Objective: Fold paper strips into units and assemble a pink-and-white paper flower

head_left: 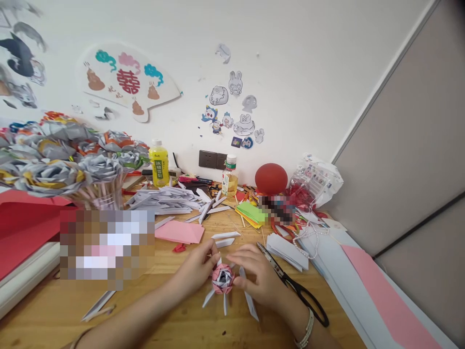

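Observation:
A round folded-paper flower (223,278), pink outside with white and dark folds at its centre, sits between my hands with white paper strips sticking out below it. On its upper left, my left hand (199,264) pinches a white strip at the flower's edge between thumb and fingers. My right hand (256,274) is at its right side, fingers apart and thumb touching or very near the pink edge. A loose folded white strip (249,294) lies beneath the right hand. Black-handled scissors (296,286) lie just right of that hand, partly hidden by it.
Folded white strips (167,199) are heaped at the back, near a yellow bottle (159,164) and a clear bottle (230,178). Pink paper (180,231), green paper (251,212) and white sheets (286,252) lie nearer. Paper flowers (54,174) stand left; a red balloon (271,179) rests behind.

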Demonstrator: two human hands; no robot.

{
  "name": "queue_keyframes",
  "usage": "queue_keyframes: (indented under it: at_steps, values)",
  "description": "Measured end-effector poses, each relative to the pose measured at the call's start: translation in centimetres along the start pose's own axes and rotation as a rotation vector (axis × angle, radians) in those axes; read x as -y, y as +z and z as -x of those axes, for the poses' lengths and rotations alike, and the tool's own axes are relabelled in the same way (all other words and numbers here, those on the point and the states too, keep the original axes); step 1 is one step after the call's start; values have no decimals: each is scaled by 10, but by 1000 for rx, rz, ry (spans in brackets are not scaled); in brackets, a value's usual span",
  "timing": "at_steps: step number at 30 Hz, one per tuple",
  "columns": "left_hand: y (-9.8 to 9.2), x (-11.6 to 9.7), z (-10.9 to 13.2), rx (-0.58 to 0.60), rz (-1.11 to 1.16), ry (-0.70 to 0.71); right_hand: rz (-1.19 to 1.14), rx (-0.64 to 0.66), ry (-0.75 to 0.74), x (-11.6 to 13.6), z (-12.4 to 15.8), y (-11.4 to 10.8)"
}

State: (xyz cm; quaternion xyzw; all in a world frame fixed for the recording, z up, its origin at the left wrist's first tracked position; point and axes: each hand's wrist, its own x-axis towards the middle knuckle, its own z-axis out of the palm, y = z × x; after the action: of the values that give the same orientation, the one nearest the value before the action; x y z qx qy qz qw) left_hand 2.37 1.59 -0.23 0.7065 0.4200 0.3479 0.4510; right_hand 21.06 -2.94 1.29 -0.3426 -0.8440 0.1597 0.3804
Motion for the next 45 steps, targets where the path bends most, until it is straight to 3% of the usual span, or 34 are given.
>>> queue_keyframes:
  at_steps: [8, 12, 17, 25, 29, 33, 40, 45]
  values:
    - [9, 1, 2, -110, 288, -70, -12, -53, 53, 9, -3, 11]
    - [11, -3, 4, -111, 340, -93, -70, -43, 93, 12, -4, 7]
    - [10, -3, 3, -44, 348, -98, -243, 61, 216, 7, -4, -1]
    - [12, 2, 3, 84, 319, -102, -303, -3, 290, 6, 1, 9]
    - [11, -1, 4, 58, 347, -118, -324, -25, 303, 5, 0, 9]
    - [12, -1, 3, 23, 423, -145, -337, 39, 311, 4, -1, 4]
    - [17, 4, 5, -3, 352, -172, -294, 33, 388, 4, 1, 10]
    - [15, 4, 4, -68, 384, -187, -285, 49, 327, 6, -1, 8]
